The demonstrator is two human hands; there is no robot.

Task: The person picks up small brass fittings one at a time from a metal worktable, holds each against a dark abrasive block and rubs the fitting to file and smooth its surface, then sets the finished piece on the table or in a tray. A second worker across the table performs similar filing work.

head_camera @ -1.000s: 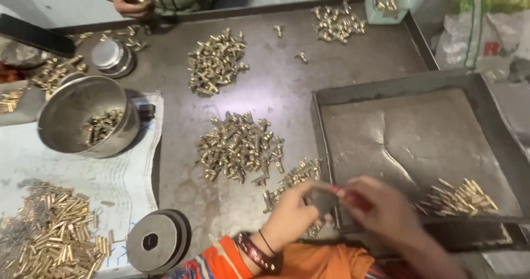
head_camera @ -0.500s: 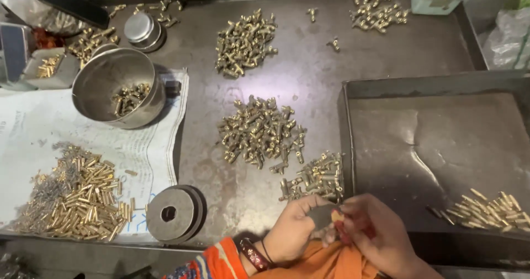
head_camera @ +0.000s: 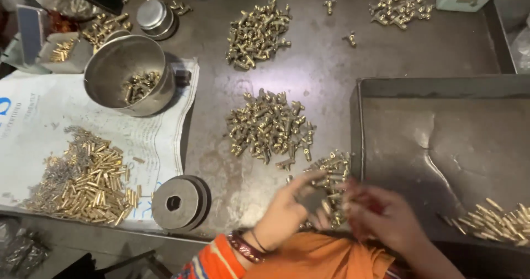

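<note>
My left hand (head_camera: 284, 213), with bangles at the wrist, and my right hand (head_camera: 381, 215) meet at the table's near edge, both blurred by motion. Between them sits a small dark block (head_camera: 311, 198), which the left fingers seem to grip. The right fingertips hover beside it, over a small heap of brass fittings (head_camera: 333, 166); what they hold is too blurred to tell. A larger pile of brass fittings (head_camera: 270, 127) lies just beyond the hands.
A dark metal tray (head_camera: 441, 141) at right holds brass pins (head_camera: 497, 221) in its near corner. At left, newspaper (head_camera: 33, 119) carries brass tubes (head_camera: 88, 177) and a steel bowl (head_camera: 130, 75). A round metal disc (head_camera: 179, 202) lies nearby. More fittings (head_camera: 256, 33) lie farther back.
The view has shifted, so everything sits further right and lower in frame. My hands have stayed together at the near edge, now beside the small heap next to the tray.
</note>
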